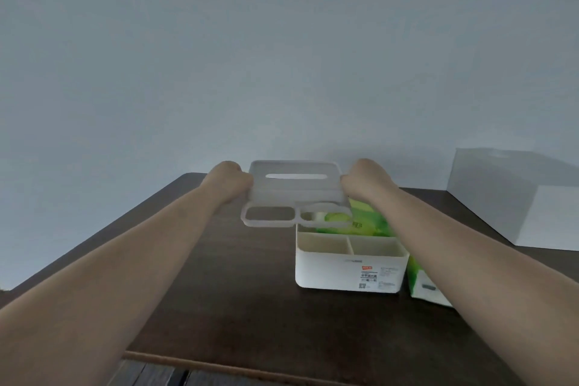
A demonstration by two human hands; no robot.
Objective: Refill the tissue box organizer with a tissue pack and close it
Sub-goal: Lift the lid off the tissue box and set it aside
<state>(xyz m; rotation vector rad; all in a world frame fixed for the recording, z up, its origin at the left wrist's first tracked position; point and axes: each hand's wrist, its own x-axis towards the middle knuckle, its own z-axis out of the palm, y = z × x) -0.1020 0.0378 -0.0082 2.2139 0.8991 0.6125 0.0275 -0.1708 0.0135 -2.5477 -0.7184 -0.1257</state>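
Dark wooden table against a plain wall, head view: left hand and right hand each grip an end of the grey lid, held above and left of the white organizer. Green tissue pack already sits inside; only closing remains, I'd say.

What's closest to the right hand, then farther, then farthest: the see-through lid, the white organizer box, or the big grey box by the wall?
1. The translucent plastic lid: the right hand grips its right edge, touching it.
2. The white plastic organizer box: just below and nearer the camera, on the dark wooden table.
3. The large grey box: far right, against the wall.
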